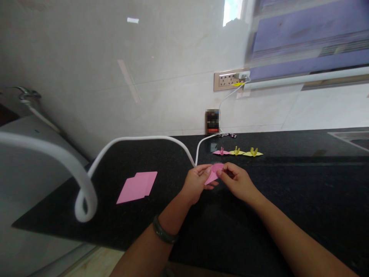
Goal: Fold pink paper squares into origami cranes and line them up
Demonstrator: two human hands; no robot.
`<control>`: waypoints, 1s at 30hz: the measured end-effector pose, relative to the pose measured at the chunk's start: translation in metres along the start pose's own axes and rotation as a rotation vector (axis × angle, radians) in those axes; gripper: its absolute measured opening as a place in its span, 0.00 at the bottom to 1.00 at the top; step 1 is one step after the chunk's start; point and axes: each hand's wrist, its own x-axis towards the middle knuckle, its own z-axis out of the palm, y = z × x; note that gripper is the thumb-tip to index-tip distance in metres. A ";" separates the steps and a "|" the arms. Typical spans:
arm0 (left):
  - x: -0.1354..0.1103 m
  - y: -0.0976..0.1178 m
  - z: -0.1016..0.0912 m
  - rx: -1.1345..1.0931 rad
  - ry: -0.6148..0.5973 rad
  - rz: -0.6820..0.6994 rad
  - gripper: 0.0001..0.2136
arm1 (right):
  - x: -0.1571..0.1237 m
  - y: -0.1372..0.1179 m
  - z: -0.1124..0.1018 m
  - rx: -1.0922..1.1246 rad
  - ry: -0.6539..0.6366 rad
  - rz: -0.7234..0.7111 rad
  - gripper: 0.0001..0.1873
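A folded piece of pink origami paper (212, 175) is held between my two hands above the dark counter. My left hand (198, 182) pinches its left side, thumb on top and fingers beneath. On the paper's right edge, the thumb and fingertips of my right hand (235, 180) are closed. Just beyond my hands stand a pink paper crane (221, 152) and two yellow ones, a middle crane (236, 152) and a right-hand crane (253, 152), in a row. Flat sheets of pink paper (138, 186) lie overlapping to the left.
A thick white cable (144, 138) loops across the left side and down behind my left hand. Against the wall leans a phone (212, 122), below a wall socket (229, 80) with a plugged-in charger (244, 75). A metal sink edge (350, 137) shows at far right.
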 end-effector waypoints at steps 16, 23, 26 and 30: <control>-0.002 -0.004 0.008 0.116 -0.090 0.022 0.17 | 0.002 0.009 0.008 0.098 0.078 0.004 0.07; -0.002 -0.004 0.007 0.103 -0.067 0.022 0.16 | 0.001 0.005 0.006 0.147 0.052 0.024 0.07; -0.002 -0.004 0.007 0.086 -0.058 0.013 0.16 | 0.001 0.006 0.005 0.187 0.047 0.077 0.08; -0.002 -0.002 0.008 0.067 -0.046 -0.010 0.15 | 0.002 0.008 0.003 0.233 0.089 0.122 0.09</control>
